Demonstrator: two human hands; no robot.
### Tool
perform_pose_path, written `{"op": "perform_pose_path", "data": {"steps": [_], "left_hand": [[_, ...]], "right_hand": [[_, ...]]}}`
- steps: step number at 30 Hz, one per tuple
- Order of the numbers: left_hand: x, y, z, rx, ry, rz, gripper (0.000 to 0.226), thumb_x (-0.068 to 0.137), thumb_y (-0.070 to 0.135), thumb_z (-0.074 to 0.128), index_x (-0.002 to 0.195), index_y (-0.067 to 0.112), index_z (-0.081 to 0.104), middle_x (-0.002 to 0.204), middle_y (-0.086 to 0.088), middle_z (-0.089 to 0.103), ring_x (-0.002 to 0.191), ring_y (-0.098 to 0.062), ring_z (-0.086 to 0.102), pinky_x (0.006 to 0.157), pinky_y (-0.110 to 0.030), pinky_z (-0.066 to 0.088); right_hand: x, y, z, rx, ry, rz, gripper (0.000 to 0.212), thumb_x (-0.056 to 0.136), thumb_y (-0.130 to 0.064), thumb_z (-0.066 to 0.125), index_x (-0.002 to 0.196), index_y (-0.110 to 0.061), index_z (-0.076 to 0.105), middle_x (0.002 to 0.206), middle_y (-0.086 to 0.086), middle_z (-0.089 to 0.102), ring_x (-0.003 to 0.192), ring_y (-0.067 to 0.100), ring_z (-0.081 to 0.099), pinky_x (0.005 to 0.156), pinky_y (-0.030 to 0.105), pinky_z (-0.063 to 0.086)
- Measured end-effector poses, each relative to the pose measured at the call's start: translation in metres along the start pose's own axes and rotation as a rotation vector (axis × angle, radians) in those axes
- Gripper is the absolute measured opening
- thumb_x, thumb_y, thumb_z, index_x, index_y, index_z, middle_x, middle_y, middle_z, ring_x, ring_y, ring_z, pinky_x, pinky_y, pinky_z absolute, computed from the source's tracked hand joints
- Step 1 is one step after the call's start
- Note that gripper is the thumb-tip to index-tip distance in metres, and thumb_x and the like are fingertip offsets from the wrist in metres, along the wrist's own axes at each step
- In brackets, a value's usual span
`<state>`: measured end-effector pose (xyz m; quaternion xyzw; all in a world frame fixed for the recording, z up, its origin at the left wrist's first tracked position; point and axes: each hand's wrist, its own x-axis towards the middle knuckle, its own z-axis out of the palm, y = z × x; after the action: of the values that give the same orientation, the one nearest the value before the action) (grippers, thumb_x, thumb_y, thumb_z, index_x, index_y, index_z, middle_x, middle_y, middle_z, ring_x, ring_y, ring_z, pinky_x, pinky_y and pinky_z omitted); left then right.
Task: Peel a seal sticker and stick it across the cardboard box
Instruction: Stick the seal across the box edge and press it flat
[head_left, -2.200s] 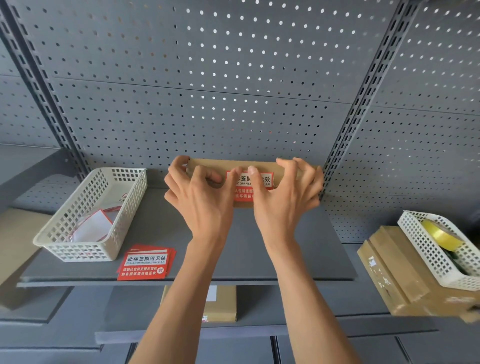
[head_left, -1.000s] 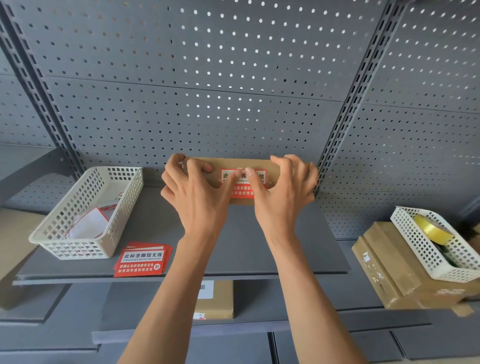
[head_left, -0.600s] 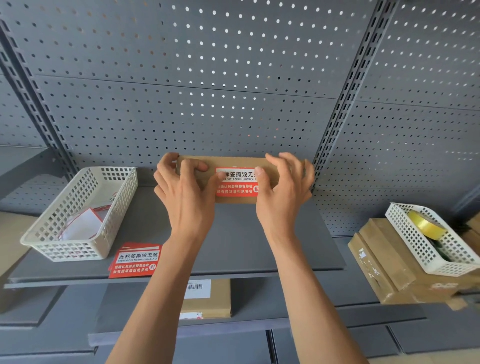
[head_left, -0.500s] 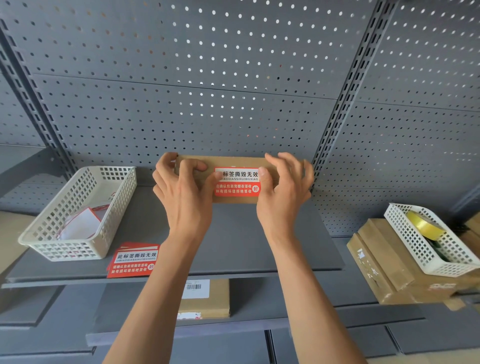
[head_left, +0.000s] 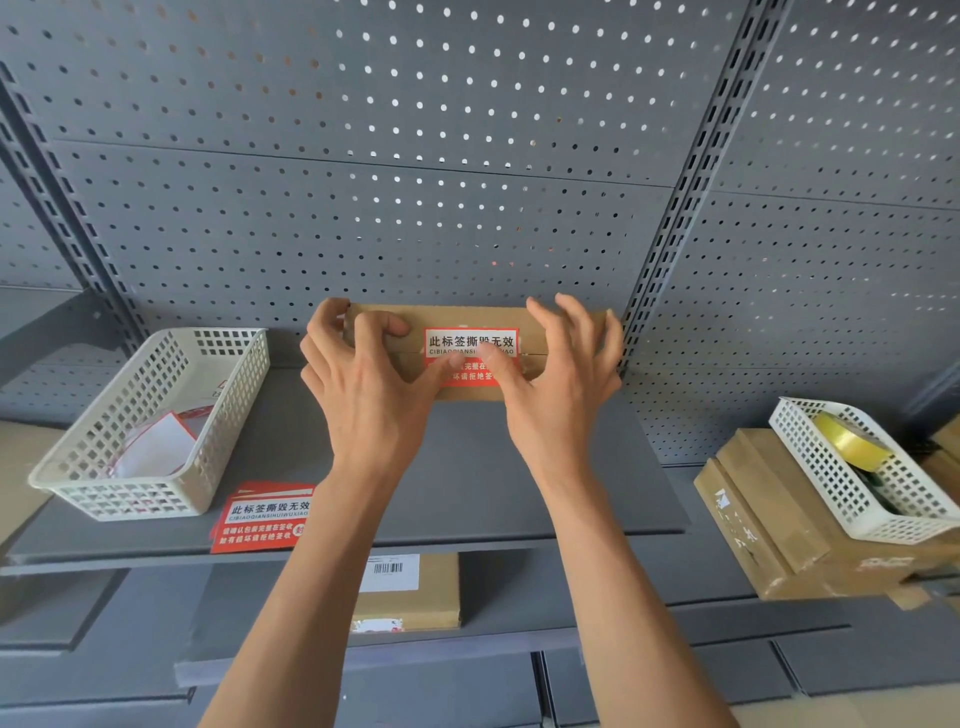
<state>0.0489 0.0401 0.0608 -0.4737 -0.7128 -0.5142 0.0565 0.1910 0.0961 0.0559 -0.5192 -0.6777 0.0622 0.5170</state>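
A flat brown cardboard box (head_left: 467, 318) lies at the back of the grey shelf (head_left: 467, 467), against the pegboard. A red and white seal sticker (head_left: 470, 343) sits across its seam, folded over the top and front face. My left hand (head_left: 363, 384) grips the box's left end, its thumb on the sticker's lower left. My right hand (head_left: 561, 384) covers the right end, its thumb pressing the sticker's middle. Both thumbs hide part of the sticker's lower text.
A white basket (head_left: 150, 421) with peeled backing papers stands at the left. A stack of red seal stickers (head_left: 262, 517) lies at the shelf's front edge. Below is another box (head_left: 410, 590). At the right, a white basket with yellow tape (head_left: 852, 462) rests on cardboard boxes (head_left: 769, 519).
My thumbs have slid inward over the sticker's lower half, pressing it down on the front face. The box stays in place; the view has shifted slightly.
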Motion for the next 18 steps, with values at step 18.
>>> {"op": "perform_pose_path", "data": {"steps": [18], "left_hand": [[0.004,-0.015,-0.011,-0.081,-0.074,0.081,0.042,0.077,0.050,0.079,0.105,0.024,0.061,0.144,-0.006,0.034,0.129,-0.027,0.033,0.109,-0.046,0.032]], "right_hand": [[0.003,0.008,-0.009,0.142,-0.062,0.023,0.042,0.092,-0.037,0.065,0.134,-0.030,0.062,0.152,-0.015,0.047,0.150,0.027,0.016,0.111,0.044,0.017]]}}
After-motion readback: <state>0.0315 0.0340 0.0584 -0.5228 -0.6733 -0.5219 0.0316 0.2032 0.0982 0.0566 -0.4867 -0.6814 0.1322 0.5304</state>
